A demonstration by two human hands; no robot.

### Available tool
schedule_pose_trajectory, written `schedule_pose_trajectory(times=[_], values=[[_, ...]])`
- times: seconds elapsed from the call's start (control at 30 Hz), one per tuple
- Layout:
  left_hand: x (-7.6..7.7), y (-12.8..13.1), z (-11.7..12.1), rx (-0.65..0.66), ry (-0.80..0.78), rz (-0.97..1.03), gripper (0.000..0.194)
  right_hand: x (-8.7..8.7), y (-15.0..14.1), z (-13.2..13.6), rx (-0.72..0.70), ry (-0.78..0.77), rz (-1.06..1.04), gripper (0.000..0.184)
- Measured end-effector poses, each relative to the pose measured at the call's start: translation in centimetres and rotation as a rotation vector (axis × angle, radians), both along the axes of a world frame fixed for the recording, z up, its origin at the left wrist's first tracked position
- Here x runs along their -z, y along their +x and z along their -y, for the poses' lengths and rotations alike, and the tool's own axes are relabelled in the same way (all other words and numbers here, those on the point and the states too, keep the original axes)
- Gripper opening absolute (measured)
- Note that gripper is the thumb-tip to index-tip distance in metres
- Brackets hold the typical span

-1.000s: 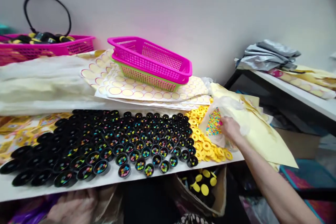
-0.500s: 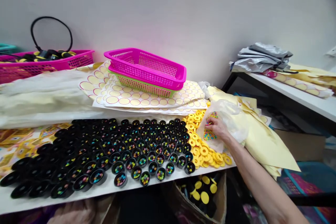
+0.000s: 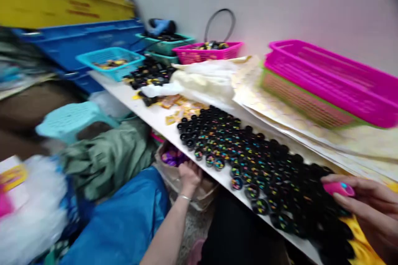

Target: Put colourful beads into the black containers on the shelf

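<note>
Head view, blurred throughout. Right hand (image 3: 370,207): at the lower right edge, over the near end of the table (image 3: 137,103), fingers pinched together on a small pink scoop (image 3: 338,189) (its exact shape is lost in the blur). Scoop position: just above the black cups (image 3: 248,153), a dense field of small round cups on the table, many showing coloured beads inside. Left hand (image 3: 189,174): below the table's front edge, fingers curled onto the rim of a paper bag (image 3: 199,194) with purple contents; whether the grip is closed on the rim cannot be told. Yellow rings (image 3: 365,248): a patch at the lower right corner, beside the cups. Stacked baskets (image 3: 326,83), pink over green: at the right, on sheets of round stickers (image 3: 311,128). Further pink basket (image 3: 208,51): at the back by the wall. Teal basket (image 3: 110,61) and blue crate (image 3: 81,41): at the far left end. Blue cloth (image 3: 124,223): lower centre.
</note>
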State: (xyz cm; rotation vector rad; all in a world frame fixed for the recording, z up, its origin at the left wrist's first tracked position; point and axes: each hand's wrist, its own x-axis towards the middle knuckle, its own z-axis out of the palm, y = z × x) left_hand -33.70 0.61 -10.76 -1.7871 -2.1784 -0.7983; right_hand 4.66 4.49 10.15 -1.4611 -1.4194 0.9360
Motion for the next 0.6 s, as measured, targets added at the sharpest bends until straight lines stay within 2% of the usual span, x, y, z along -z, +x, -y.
schedule_pose_trajectory(times=[0.1, 0.2, 0.27, 0.4, 0.6], values=[[2.1, -0.4, 0.2, -0.051, 0.015, -0.059, 0.012, -0.7, -8.9, -1.9, -0.339, -0.121, -0.069, 0.029], [2.4, 0.0, 0.5, -0.055, 0.050, -0.061, 0.011, -0.8, -17.1, -3.6, -0.596, -0.162, -0.076, 0.025], [2.2, 0.2, 0.6, -0.040, 0.071, -0.055, 0.011, -0.1, -21.0, -5.0, -0.702, -0.131, -0.053, 0.019], [1.9, 0.1, 0.6, -0.027, 0.096, -0.044, 0.010, 1.6, -25.4, -7.5, -0.795, 0.049, 0.107, 0.006], [2.1, 0.0, 0.7, -0.028, 0.110, -0.024, 0.011, 2.9, -27.6, -9.2, -0.920, 0.257, 0.350, 0.009]])
